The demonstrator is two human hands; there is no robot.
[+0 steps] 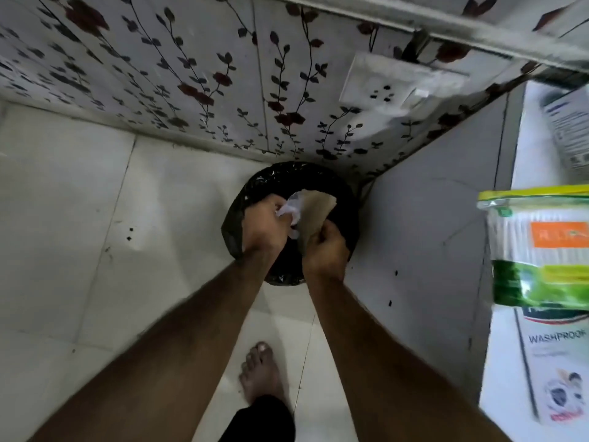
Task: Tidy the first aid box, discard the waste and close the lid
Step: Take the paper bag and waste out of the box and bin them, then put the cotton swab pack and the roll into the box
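Observation:
A round bin with a black liner [342, 199] stands on the floor against the flowered wall. Both my hands are over its mouth. My left hand [263, 226] is closed on crumpled white wrappers [291, 210]. My right hand [326, 250] pinches a piece of brown paper [314, 208] that fans up above the bin. The white scraps and the brown paper touch between the two hands. The first aid box itself is out of view.
At the right, a white counter [535, 138] holds a green-and-white bag of cotton buds [541, 247], a "Washproof" plaster box [557, 362] and another carton [570, 129]. A wall socket [389, 87] sits above the bin. My bare foot [259, 373] stands on the white tiles.

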